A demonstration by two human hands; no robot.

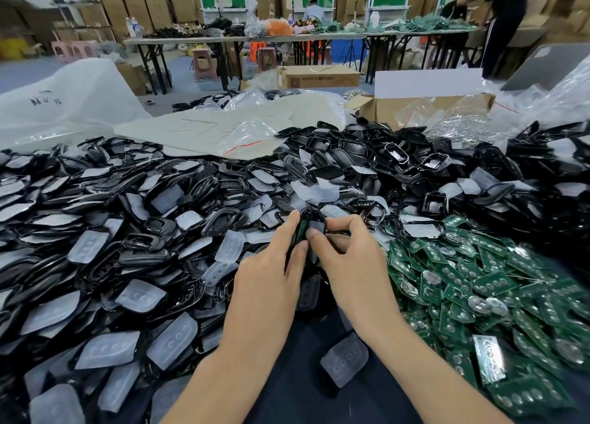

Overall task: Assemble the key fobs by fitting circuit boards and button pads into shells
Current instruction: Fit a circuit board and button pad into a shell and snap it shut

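Note:
My left hand (271, 270) and my right hand (348, 257) meet at the table's middle, both closed on one black key fob shell (311, 224). A green circuit board (301, 232) shows edge-on between my left fingers, and a translucent button pad sits against the shell under my right thumb. A large heap of black shells and clear button pads (134, 219) covers the left and far side. Green circuit boards (479, 283) lie piled at the right.
A loose button pad (344, 359) lies on the dark cloth near me. Plastic bags and a white sheet (223, 129) lie beyond the heap, with an open cardboard box (424, 110) at the back right. People stand at far tables.

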